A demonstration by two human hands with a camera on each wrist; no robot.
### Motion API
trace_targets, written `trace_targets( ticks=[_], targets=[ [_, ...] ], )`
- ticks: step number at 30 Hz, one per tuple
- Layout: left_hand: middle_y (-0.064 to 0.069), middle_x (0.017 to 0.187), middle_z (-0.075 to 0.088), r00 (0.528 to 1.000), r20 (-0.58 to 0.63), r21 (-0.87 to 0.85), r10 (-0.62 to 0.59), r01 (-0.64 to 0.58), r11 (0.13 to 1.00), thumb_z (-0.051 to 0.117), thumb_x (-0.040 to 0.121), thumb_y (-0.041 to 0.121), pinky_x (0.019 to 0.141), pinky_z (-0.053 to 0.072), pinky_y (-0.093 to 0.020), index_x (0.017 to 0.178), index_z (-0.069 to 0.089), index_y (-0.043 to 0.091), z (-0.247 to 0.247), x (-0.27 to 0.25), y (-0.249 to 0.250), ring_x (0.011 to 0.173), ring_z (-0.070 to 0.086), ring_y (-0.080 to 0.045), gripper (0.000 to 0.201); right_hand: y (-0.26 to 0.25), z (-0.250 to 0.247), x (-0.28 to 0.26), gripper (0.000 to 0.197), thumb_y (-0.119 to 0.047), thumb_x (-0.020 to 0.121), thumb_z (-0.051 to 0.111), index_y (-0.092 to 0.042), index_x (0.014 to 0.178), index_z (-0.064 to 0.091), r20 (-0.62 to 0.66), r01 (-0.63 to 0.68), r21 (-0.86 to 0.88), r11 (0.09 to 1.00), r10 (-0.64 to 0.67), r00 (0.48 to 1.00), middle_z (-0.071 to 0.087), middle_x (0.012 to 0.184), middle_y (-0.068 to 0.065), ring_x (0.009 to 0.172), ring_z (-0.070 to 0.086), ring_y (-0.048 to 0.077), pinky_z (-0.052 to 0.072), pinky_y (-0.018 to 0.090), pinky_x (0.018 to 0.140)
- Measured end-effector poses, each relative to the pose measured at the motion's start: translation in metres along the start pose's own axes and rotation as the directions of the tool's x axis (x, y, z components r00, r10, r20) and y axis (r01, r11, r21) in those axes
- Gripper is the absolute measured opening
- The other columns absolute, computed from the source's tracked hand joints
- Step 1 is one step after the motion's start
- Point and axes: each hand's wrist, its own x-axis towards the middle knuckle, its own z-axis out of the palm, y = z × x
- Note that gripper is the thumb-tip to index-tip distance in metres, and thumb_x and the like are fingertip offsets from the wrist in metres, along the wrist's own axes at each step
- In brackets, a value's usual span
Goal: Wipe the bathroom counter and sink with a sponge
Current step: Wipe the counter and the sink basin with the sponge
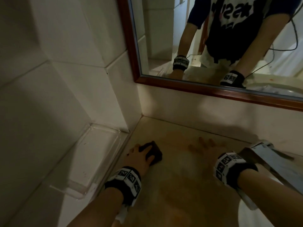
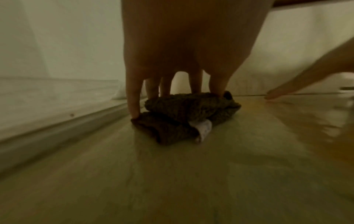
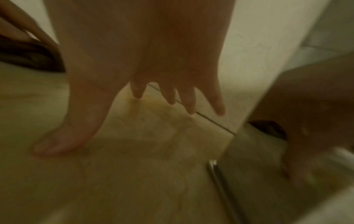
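The sponge (image 1: 154,153) is a dark brown wad, like folded terry with a white tag (image 2: 204,128), lying on the beige counter (image 1: 180,190) near the left wall. My left hand (image 1: 139,154) grips it from above, fingers (image 2: 134,106) curled over its top and edges (image 2: 182,112). My right hand (image 1: 208,148) lies flat on the counter to the right, fingers (image 3: 170,97) spread and holding nothing. An orange-brown smear (image 1: 178,136) covers the counter between and beyond both hands. The left hand with the sponge (image 3: 28,57) shows at the right wrist view's upper left.
A clear glass tray (image 1: 98,153) leans against the tiled left wall beside the sponge. A chrome faucet (image 1: 265,158) stands just right of my right wrist. A wood-framed mirror (image 1: 213,38) hangs above the back edge. A pale curved rim (image 1: 244,215) shows at lower right.
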Motion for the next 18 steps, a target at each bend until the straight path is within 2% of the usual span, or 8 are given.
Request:
trace_targets(
  ticks=[2,3,6,10,13,15,16,18],
  targets=[
    [-0.009,0.155,0.019,0.998,0.050,0.063,0.041,-0.044,0.997,0.039,0.092,0.054,0.114,0.030,-0.045,0.148,0.013,0.039,0.000,0.001,-0.001,0.137,0.027,-0.034,0.064,0.002,-0.002,0.001,0.098,-0.053,0.079,0.063,-0.047,0.144,-0.011,0.057,-0.010,0.033,0.999,0.008,0.998,-0.020,0.157,-0.001,0.145,-0.008,0.037,0.006,0.061,0.115],
    [-0.011,0.153,0.022,0.996,0.070,0.093,0.055,-0.061,0.994,0.043,0.092,0.050,0.113,0.033,-0.044,0.149,0.012,0.038,-0.001,0.003,-0.002,0.135,0.029,-0.034,0.065,0.002,-0.002,0.003,0.103,-0.053,0.077,0.066,-0.047,0.143,-0.012,0.082,-0.014,0.040,0.999,0.011,0.997,-0.021,0.157,0.000,0.144,-0.009,0.038,0.007,0.060,0.115],
    [-0.016,0.143,0.032,0.993,0.104,0.167,0.055,-0.072,0.983,0.046,0.095,0.033,0.106,0.040,-0.039,0.149,0.021,0.031,-0.015,0.007,0.006,0.128,0.038,-0.033,0.059,-0.002,0.001,0.009,0.095,-0.052,0.080,0.063,-0.047,0.144,-0.007,0.084,-0.014,0.070,0.997,0.008,0.996,-0.019,0.157,0.001,0.144,-0.011,0.040,0.008,0.059,0.116],
    [-0.016,0.139,0.038,0.989,0.014,0.181,0.150,-0.150,0.972,0.045,0.098,0.022,0.103,0.039,-0.033,0.147,0.030,0.025,-0.043,0.030,0.019,0.124,0.046,-0.031,0.052,0.000,0.011,0.020,0.103,-0.046,0.075,0.072,-0.051,0.141,-0.007,0.097,-0.015,0.112,0.994,0.004,0.995,-0.023,0.156,0.002,0.142,-0.015,0.042,0.014,0.059,0.115],
    [-0.014,0.143,0.039,0.969,-0.117,0.111,0.219,-0.207,0.972,0.049,0.094,0.027,0.105,0.042,-0.037,0.144,0.033,0.034,-0.069,0.063,0.017,0.124,0.048,-0.032,0.053,-0.003,0.009,0.017,0.119,-0.045,0.067,0.079,-0.050,0.141,-0.014,0.138,-0.028,0.092,0.995,0.015,0.990,-0.025,0.155,0.003,0.141,-0.016,0.045,0.016,0.060,0.115],
    [-0.015,0.150,0.031,0.964,-0.124,0.061,0.234,-0.228,0.972,0.057,0.086,0.041,0.111,0.036,-0.046,0.138,0.038,0.039,-0.079,0.094,0.018,0.132,0.040,-0.033,0.056,-0.001,0.008,0.026,0.118,-0.042,0.070,0.077,-0.050,0.140,-0.016,0.159,-0.036,0.104,0.994,0.019,0.987,-0.026,0.155,0.002,0.141,-0.017,0.044,0.017,0.060,0.114],
    [-0.014,0.154,0.022,0.967,-0.120,0.152,0.223,-0.204,0.967,0.056,0.087,0.045,0.116,0.027,-0.048,0.141,0.035,0.037,-0.083,0.097,0.018,0.139,0.028,-0.034,0.058,-0.002,0.003,0.025,0.114,-0.039,0.074,0.075,-0.049,0.141,-0.016,0.171,-0.029,0.116,0.993,0.009,0.985,-0.027,0.155,0.002,0.141,-0.017,0.044,0.017,0.060,0.114],
    [-0.011,0.159,0.006,0.972,-0.152,0.296,0.180,-0.129,0.946,0.043,0.093,0.051,0.120,0.010,-0.050,0.148,0.026,0.030,-0.079,0.105,0.019,0.146,0.008,-0.034,0.061,-0.002,-0.005,0.018,0.110,-0.036,0.077,0.073,-0.047,0.142,-0.015,0.200,-0.024,0.114,0.993,0.000,0.980,-0.027,0.155,0.003,0.141,-0.017,0.043,0.017,0.058,0.115]
  ],
)
